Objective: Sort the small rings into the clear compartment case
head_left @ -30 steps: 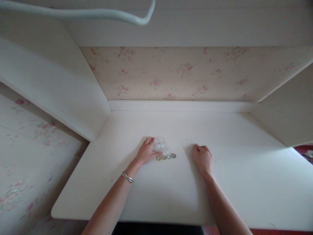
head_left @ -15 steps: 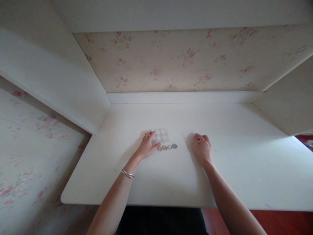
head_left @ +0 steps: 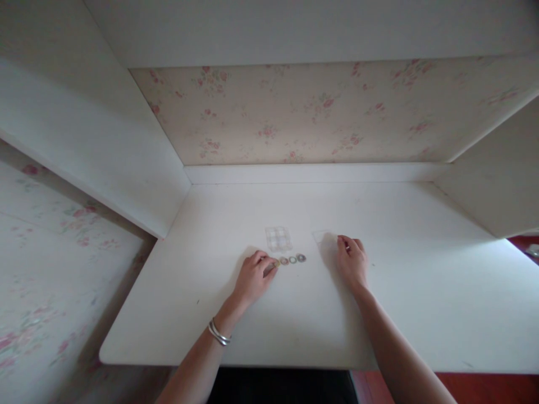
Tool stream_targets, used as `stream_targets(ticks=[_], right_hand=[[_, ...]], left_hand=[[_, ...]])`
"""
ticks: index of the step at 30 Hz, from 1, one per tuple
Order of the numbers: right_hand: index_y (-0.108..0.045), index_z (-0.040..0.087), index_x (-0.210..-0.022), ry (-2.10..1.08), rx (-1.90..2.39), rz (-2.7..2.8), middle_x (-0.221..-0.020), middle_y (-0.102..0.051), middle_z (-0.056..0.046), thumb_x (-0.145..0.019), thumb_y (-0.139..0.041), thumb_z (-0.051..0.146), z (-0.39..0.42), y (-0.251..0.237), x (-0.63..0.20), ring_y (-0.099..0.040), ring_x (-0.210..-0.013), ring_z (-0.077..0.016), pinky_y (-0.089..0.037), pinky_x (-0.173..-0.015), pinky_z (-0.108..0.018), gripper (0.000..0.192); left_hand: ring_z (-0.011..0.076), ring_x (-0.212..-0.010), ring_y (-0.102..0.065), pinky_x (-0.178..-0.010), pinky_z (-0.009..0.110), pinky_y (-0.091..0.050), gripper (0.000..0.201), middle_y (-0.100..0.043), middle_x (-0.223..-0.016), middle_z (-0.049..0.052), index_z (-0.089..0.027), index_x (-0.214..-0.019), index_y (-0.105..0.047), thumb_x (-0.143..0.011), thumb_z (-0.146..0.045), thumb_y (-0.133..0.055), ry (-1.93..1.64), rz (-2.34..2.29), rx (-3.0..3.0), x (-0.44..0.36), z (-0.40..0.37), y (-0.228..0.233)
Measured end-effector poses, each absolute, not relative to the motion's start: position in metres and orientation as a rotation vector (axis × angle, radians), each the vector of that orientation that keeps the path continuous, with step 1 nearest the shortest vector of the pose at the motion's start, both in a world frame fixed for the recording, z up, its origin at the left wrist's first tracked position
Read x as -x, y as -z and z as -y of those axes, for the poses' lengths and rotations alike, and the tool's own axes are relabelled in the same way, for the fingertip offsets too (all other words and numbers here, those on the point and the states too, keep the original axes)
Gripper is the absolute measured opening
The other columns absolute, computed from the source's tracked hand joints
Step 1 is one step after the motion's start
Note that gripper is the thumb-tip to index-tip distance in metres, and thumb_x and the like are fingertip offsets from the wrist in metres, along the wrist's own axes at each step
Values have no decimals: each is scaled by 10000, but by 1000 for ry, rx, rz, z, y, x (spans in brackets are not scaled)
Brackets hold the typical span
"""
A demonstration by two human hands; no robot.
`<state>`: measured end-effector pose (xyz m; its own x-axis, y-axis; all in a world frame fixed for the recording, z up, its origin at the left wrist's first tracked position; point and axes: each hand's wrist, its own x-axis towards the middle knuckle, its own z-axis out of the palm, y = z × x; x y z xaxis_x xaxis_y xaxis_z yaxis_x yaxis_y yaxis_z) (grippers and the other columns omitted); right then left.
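left hand (head_left: 252,279) grip: fingertips pinched on the first ring (head_left: 275,262) of the row of rings (head_left: 288,260) | clear box (head_left: 278,238) at 1 o'clock (apart) | right hand (head_left: 352,261): flat on surface (head_left: 295,320), holding nothing

Pale whites and faded florals — colours across the desk

The desk (head_left: 295,314) is showing plain white; the wallpaper (head_left: 311,112) is wearing cream with scattered pink roses and faint green leaves. The small tray (head_left: 278,238) is looking clear, gridded. The rings (head_left: 292,260) are running yellow, brownish, greenish, grey — and the bracelet (head_left: 219,334) is gleaming silver.
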<state>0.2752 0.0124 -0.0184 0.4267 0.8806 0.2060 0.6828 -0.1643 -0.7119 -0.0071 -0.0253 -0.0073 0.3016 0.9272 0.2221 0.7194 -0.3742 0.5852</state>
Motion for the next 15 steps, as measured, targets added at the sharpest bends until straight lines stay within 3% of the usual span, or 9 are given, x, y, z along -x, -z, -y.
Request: stream_targets(ticks=[15], right_hand=[[-664, 161, -1005, -353, 1879, 1320, -988, -603, -105, -864, -366, 478, -13, 21, -275, -537, -719, -167, -411, -739, -318, 458]], left_hand=[[173, -889, -560, -803, 342, -414, 199, -572, -964, 45, -237, -1017, -632, -924, -265, -458, -629, -1539, -2387, 4, 29, 8]])
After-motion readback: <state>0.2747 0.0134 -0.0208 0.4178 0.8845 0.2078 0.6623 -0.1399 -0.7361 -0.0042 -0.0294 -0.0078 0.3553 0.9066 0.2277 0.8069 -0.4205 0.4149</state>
